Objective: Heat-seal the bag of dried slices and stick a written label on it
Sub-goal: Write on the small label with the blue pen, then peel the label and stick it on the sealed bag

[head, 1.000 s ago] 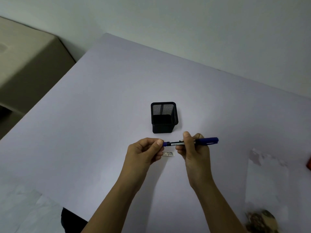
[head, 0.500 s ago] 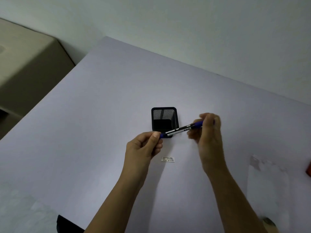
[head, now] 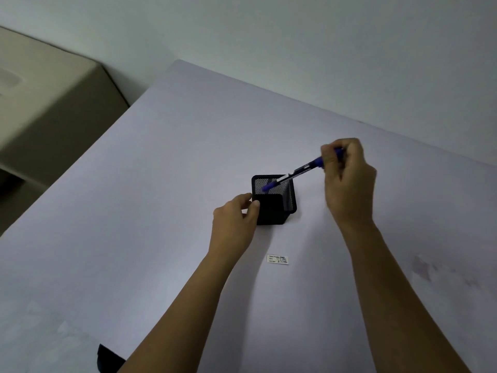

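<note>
A small white written label (head: 277, 259) lies flat on the white table (head: 166, 200), between my two forearms. My right hand (head: 347, 181) grips a blue pen (head: 295, 172) by its upper end, slanted down to the left. The pen's capped lower end sits inside the mouth of a black mesh pen holder (head: 274, 203). My left hand (head: 236, 219) rests against the holder's left side, thumb touching its front corner, fingers loosely curled. A faint clear bag (head: 430, 270) lies at the right, blurred.
A beige cabinet (head: 45, 103) stands left of the table. A dark object (head: 107, 358) pokes out under the table's near edge. The wall runs right behind the table's far edge.
My right hand lifted the capped pen up and right, then lowered its tip into the holder. My left hand let go of the pen's end and moved to the holder's side. The label stayed put.
</note>
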### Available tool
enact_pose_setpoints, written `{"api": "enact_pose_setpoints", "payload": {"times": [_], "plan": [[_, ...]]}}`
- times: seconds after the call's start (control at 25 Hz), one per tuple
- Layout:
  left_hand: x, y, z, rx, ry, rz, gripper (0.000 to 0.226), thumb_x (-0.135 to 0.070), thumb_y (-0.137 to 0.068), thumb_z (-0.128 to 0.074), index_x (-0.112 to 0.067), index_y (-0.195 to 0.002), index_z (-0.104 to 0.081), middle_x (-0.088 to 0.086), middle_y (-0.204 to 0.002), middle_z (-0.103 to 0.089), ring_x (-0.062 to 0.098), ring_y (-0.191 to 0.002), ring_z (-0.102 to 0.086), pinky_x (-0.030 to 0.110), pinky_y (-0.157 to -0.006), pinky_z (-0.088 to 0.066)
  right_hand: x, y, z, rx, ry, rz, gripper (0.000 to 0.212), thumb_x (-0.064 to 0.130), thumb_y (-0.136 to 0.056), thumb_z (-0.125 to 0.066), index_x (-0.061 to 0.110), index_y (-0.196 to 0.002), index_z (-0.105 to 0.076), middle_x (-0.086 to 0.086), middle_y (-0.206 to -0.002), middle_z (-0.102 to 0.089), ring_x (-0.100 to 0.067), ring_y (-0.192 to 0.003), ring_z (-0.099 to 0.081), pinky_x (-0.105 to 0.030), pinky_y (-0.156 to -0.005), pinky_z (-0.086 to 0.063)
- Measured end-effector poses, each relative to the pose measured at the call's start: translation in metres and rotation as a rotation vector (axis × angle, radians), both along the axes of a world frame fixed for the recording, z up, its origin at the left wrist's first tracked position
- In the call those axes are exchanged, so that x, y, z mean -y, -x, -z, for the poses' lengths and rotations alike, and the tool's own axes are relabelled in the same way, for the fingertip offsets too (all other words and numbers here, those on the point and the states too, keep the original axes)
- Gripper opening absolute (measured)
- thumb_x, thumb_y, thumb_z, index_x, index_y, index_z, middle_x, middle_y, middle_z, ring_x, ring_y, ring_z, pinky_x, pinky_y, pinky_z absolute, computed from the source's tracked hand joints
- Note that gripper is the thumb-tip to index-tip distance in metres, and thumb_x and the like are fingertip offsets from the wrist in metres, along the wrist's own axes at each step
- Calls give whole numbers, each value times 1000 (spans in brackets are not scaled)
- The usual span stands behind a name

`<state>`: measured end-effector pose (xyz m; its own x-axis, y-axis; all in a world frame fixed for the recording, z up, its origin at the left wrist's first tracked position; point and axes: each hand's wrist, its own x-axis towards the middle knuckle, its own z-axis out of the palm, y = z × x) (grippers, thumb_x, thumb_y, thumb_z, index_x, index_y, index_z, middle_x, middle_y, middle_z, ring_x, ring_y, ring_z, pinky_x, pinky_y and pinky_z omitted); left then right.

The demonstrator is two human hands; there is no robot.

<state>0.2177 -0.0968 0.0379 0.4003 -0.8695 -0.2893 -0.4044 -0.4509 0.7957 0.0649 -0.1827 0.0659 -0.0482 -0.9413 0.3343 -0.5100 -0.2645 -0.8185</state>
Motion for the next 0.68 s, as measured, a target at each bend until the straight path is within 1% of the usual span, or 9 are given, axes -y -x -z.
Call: {"api": "enact_pose_setpoints", "payload": {"times": [0.08, 0.16, 0.28, 0.36, 0.4, 0.48, 0.52, 0.6, 0.68], "plan": [[1, 0, 1, 7, -7, -5, 34, -26, -93, -51, -14, -125, -58, 3, -112, -69, 11, -80, -62, 18, -75, -41, 3, 3, 0, -47, 11, 6, 21, 26, -93, -53, 5, -94, -55, -6, -74, -65, -21, -60, -57, -20, -56, -42], [2, 1, 2, 8, 0, 13, 31, -21, -93, -51, -15, -122, -60, 4, -107, -71, 10, -76, -60, 17, -72, -41, 3, -6, 8, -140, -8, -101, 18, 24, -91, -56, 6, -91, -56, 3, -71, -63, -16, -62, -56, -21, -58, -40], [5, 2, 3, 17, 20, 19, 30, -17, -93, -51, -14, -120, -62, 6, -105, -71, 13, -76, -61, 18, -71, -43, 0, -22, 35, -320, -143, -306, 18, 28, -91, -55, 10, -90, -56, -4, -76, -67, -20, -70, -59, -26, -61, -40], [5, 3, 4, 30, 30, 26, 30, -16, -93, -50, -14, -121, -62, 7, -105, -71, 13, -78, -62, 13, -68, -43, -1, -25, 49, -413, -195, -318, 21, 33, -91, -53, 13, -94, -58, -8, -84, -63, -23, -82, -55, -29, -65, -41], [5, 3, 6, 35, 36, 33, 30, -16, -93, -50, -14, -122, -61, 7, -106, -71, 14, -79, -63, 12, -68, -43, -1, -25, 52, -449, -169, -290, 22, 33, -91, -53, 13, -97, -60, -9, -90, -62, -24, -88, -53, -32, -70, -44], [5, 4, 7, 30, 45, 34, 31, -17, -94, -50, -13, -123, -59, 7, -108, -70, 14, -82, -63, 15, -72, -44, 3, -26, 53, -558, -113, -227, 32, 36, -90, -54, 14, -113, -60, -11, -110, -56, -27, -103, -49, -40, -84, -44], [4, 4, 7, 22, 55, 17, 32, -19, -94, -51, -14, -125, -58, 6, -109, -70, 13, -81, -63, 16, -74, -44, 5, -25, 52, -600, -129, -219, 41, 38, -90, -53, 15, -123, -54, -11, -121, -51, -27, -110, -45, -43, -90, -41], [-3, 5, 8, 0, 123, -106, 32, -23, -94, -51, -15, -123, -59, 1, -105, -69, 11, -79, -64, 16, -74, -45, 7, -18, 51, -555, -180, -199, 53, 40, -91, -50, 15, -136, -41, -12, -135, -42, -26, -120, -39, -43, -96, -37], [-18, 5, 16, -34, 224, -270, 24, -22, -93, -52, -17, -113, -63, -2, -98, -69, 11, -78, -66, 13, -70, -47, -4, -1, 55, -341, -177, -107, 46, 32, -92, -51, 12, -134, -44, -14, -131, -46, -26, -118, -44, -39, -96, -38]]}}
